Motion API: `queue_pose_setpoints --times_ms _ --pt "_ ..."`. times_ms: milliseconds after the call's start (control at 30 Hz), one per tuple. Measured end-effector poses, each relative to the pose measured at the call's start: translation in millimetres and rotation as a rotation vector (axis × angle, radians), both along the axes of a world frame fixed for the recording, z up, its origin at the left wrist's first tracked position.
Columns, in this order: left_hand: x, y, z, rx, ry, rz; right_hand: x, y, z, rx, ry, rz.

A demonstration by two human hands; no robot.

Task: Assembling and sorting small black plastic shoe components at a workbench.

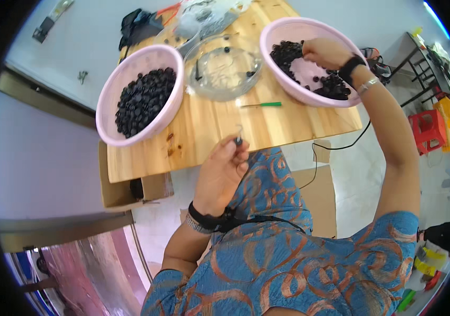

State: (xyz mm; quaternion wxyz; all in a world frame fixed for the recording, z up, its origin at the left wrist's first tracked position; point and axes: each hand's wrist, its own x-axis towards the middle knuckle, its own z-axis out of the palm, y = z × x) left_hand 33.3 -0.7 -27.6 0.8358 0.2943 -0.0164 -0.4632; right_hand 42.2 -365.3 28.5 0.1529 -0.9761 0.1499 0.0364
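Note:
Near the table's front edge, my left hand [224, 171] is closed, pinching a small round black part [238, 141] between thumb and fingertips. A thin, bent metal hook [240, 129] sticks up from that part. My right hand [325, 52] reaches into the pink basin [359, 99] on the right, its fingers bent together above black pieces [287, 51]. Whatever those fingers hold is hidden. Between the two basins lies a round clear plastic tray [206, 94] with a few black parts in it. A green-handled thin tool [270, 104] rests on the wood in front of it.
Another pink basin [106, 110], heaped with black round pieces [143, 102], stands at the left of the wooden table [193, 137]. Clear plastic bags [209, 21] lie at the back. A cardboard box [117, 192] sits below the left edge; a black cable [341, 146] hangs at the right.

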Motion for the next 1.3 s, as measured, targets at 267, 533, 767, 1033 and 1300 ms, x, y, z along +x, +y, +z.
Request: queue_pose_setpoints --times_ms 267,533,767,1033,1300 --pt "-0.5 -9.0 13.7 0.033 -0.076 0.132 -68.6 171.3 21.8 0.078 -0.572 0.494" --pt "-18.4 -2.8 -2.5 -0.167 -0.003 0.120 -85.5 216.0 -15.3 0.124 -0.742 0.474" --pt "-28.9 4.6 3.3 -0.150 0.070 0.037 -94.3 218.6 -35.7 0.881 -0.795 0.215" --pt "-28.0 13.3 5.2 -0.026 -0.102 -0.053 -103.9 216.5 -31.0 0.702 -0.766 0.315" --pt "-29.2 17.0 1.4 0.005 -0.096 -0.075 -104.1 221.7 -45.5 0.748 -0.798 0.331"
